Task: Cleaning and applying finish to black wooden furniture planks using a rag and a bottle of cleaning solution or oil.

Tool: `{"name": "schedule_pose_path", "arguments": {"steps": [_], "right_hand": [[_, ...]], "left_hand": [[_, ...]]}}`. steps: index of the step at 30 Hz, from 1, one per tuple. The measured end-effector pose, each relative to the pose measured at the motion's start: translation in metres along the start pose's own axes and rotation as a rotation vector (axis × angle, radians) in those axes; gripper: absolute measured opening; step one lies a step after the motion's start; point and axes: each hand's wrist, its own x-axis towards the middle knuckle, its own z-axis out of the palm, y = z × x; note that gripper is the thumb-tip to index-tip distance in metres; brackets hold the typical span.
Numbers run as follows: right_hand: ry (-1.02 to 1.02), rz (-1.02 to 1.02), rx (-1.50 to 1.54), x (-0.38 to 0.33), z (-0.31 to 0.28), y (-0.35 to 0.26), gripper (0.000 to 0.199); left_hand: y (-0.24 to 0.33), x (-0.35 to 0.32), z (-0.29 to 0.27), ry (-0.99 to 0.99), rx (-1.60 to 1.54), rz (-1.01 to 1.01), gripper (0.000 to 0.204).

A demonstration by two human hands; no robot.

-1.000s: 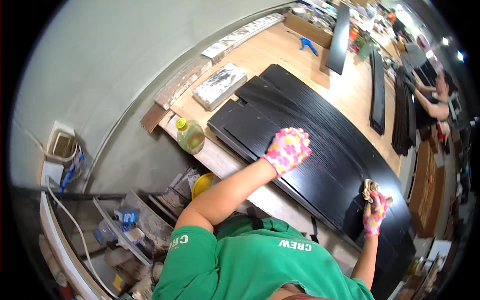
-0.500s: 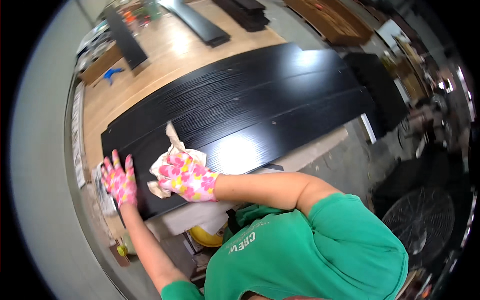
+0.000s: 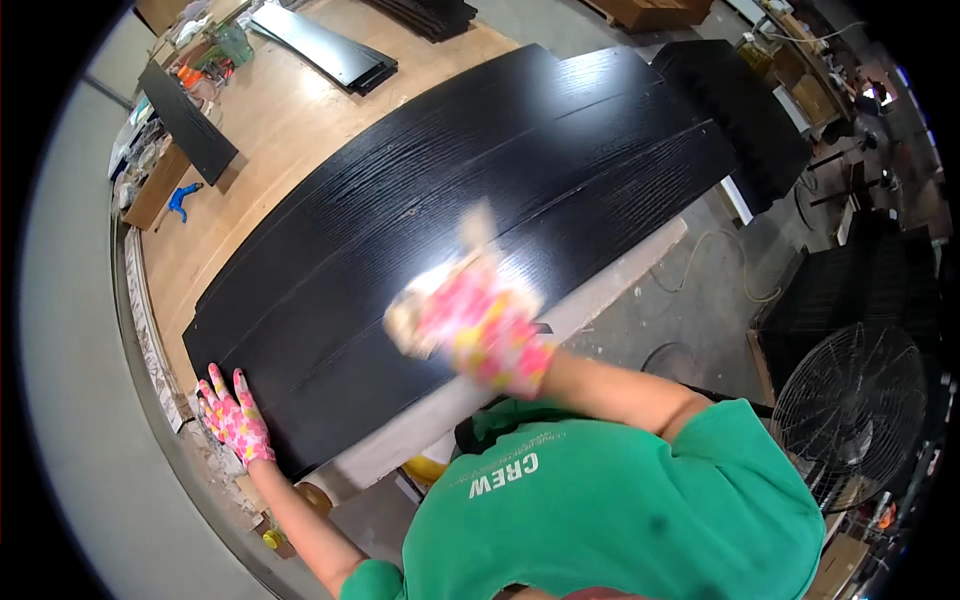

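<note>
Long black wood-grain boards (image 3: pixel 330 290) lie side by side across the table in front of me. My right hand (image 3: pixel 488 335), in a pink and yellow flowered glove and smeared by motion, presses a cream cloth (image 3: pixel 408 318) on the near boards, around their middle. One corner of the cloth sticks up past the fingers. My left hand (image 3: pixel 235 418), gloved the same way, rests flat with spread fingers at the boards' left end and holds nothing.
Behind the boards, the wooden tabletop (image 3: pixel 300 125) carries a stack of dark panels (image 3: pixel 325 45), a leaning black board (image 3: pixel 185 120) and a blue tool (image 3: pixel 182 200). A grey wall (image 3: pixel 85 330) runs along the left. A black fan (image 3: pixel 850 415) stands at the right.
My right hand has swept the cloth to the right along the boards. My left hand stays spread at the left end. The whole view has shifted somewhat.
</note>
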Motion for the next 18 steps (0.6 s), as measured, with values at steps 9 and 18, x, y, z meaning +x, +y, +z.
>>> {"name": "schedule_pose_path", "arguments": {"steps": [9,18], "right_hand": [[-0.096,0.761,0.611,-0.042,0.16,0.192,0.018],[0.001,0.054,2.062,0.027,-0.033,0.006,0.048]], "left_hand": [[-0.001,0.0,-0.007,0.001,-0.009,0.026,0.061],[0.004,-0.008,-0.017,0.011,0.005,0.043,0.057]]}}
